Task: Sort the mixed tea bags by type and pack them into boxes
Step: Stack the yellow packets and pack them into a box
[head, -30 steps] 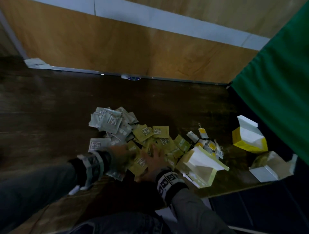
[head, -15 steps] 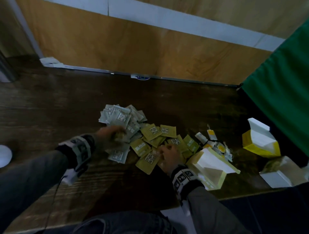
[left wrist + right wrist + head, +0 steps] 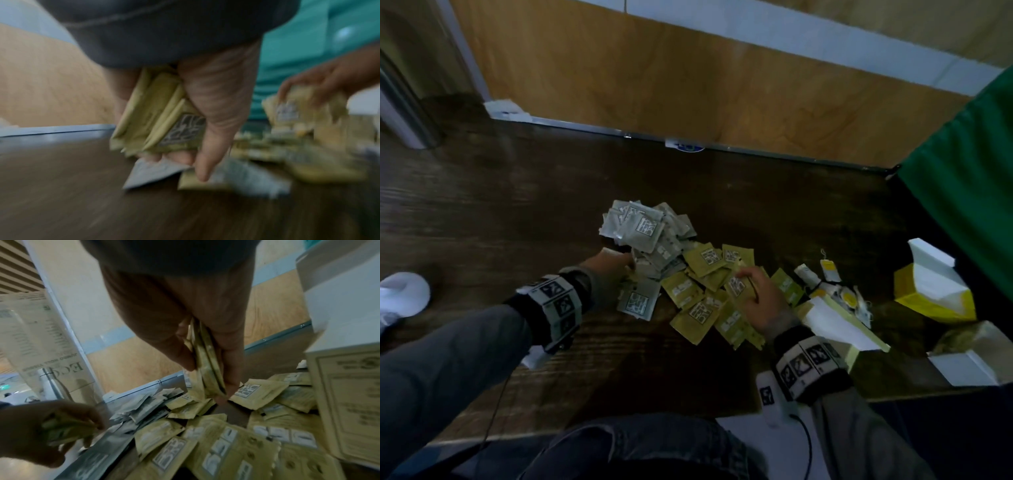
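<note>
1. A dark wooden worktop [image 3: 482, 212] is carrying the mixed tea bags [image 3: 688, 274], lying heaped at its middle.
2. The left hand [image 3: 609, 274] is clutching a fan of yellow-green sachets [image 3: 156, 116], probably collecting one type.
3. The right hand [image 3: 760, 301] is pinching a thin stack [image 3: 207, 363] likewise.
4. Open boxes [image 3: 931, 287] are waiting on the right, by a green cloth [image 3: 969, 164].

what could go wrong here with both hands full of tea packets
Left hand grips a loose fan of olive-green sachets; one could slip out onto the grey sachets, undoing the sort. Right hand pinches its thin stack by the edges above the green pile, so they may slide free.
</note>
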